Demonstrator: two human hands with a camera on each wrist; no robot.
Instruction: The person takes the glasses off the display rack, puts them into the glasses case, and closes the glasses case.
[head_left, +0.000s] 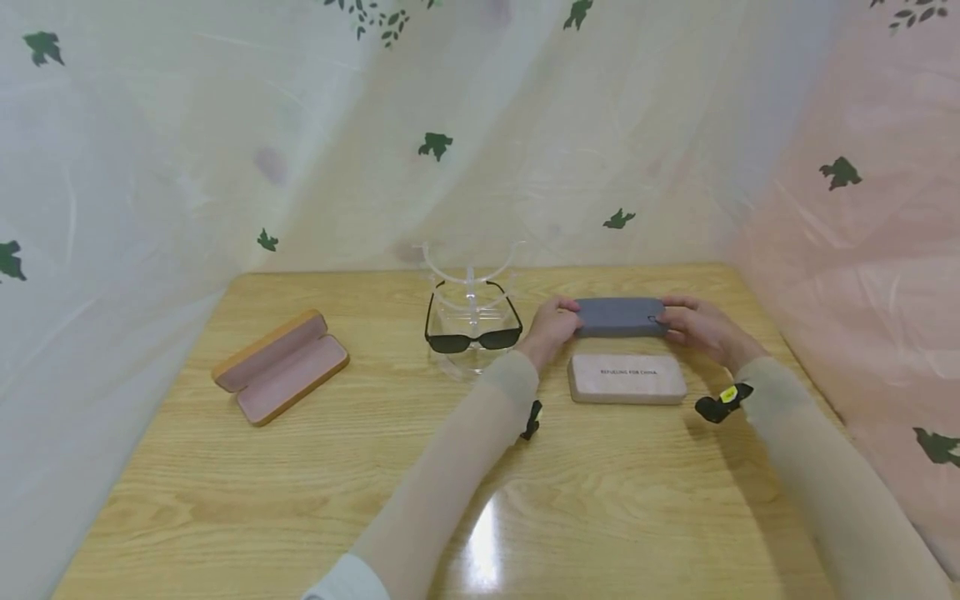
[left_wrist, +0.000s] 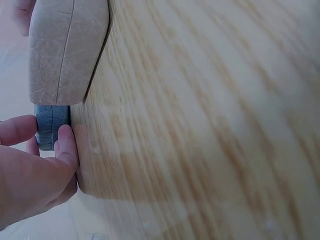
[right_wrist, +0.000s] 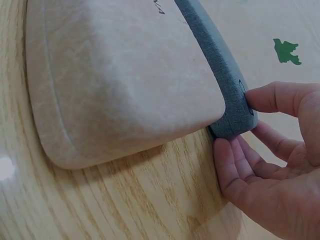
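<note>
A closed blue-grey glasses case lies at the back right of the table, with one of my hands at each end. My left hand grips its left end; in the left wrist view, finger and thumb take the fabric end from above and below. Around the right end, my right hand holds on, the thumb pressing near a small dark logo and the other fingers low by the tabletop. Just in front sits a closed beige glasses case with lettering on its lid, touched by neither hand.
Left of my hands, black sunglasses rest on a clear display stand. An orange glasses case stands open at the far left, pink inside. Patterned cloth hangs behind the wooden table.
</note>
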